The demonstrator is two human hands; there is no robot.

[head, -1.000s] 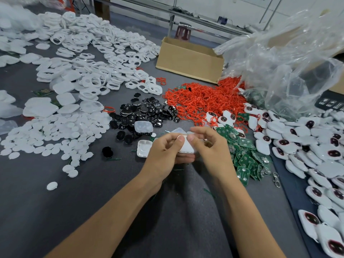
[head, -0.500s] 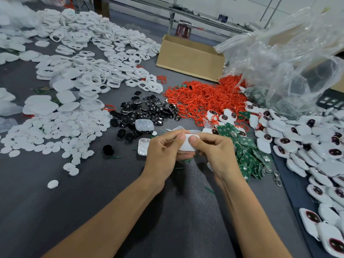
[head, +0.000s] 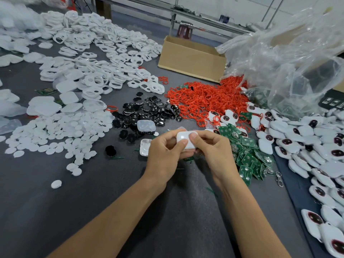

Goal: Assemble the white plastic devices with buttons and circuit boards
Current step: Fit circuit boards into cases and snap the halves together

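A white plastic device is held just above the grey worktop, near the middle of the view, pinched between both hands. The left hand and the right hand each curl their fingers under and around it, and both thumbs press on its smooth upper face, which is turned up toward the camera. Its long axis seems to run from one hand to the other, left to right, but the fingers cover both ends. Just left of the left hand a small white shell half lies open side up on the worktop. Beyond it sits a heap of glossy black buttons with a translucent cover resting on its near edge. Touching the right hand's far side is a pile of green circuit boards, and behind that a tangle of red rings. Further right, many finished white devices with dark buttons crowd the worktop's edge. To the left lie scattered white discs, and behind them a wide spread of white frames. At the back stand an open cardboard box and a crumpled clear plastic bag.
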